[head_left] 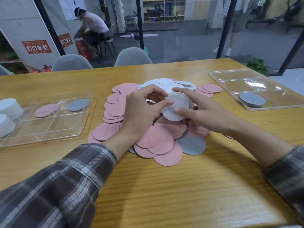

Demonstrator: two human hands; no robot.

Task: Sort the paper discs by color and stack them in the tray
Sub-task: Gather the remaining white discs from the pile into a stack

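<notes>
While both hands hover over the middle of the pile (156, 142), I'm holding a thin stack of white discs (179, 104) just above it, tilted toward me. My left hand (144, 111) pinches its left edge with thumb and curled fingers. My right hand (202, 112) grips the right side, with the thumb on the face and the index finger along the top edge.

The pile is mostly pink. There are loose white discs (164, 82) on its far side, and one grey disc (191, 144) sticks out at the near right.

Left tray (41, 129): clear and divided, with a strip of bare table (164, 195) between it and the pile. It holds a pink disc (46, 110) and a grey disc (78, 104) in adjoining far compartments. Its near compartments show bare floor. The white stacks (9, 106) at the frame's left edge are cut off, so I can't tell whether they're inside the tray.

Right tray (230, 83): clear and close to the table's right edge, well apart from the pile. A grey stack (252, 99) sits in its near compartment.

There's wide bare table between the pile and me. Two chairs (132, 57) stand at the far edge.
</notes>
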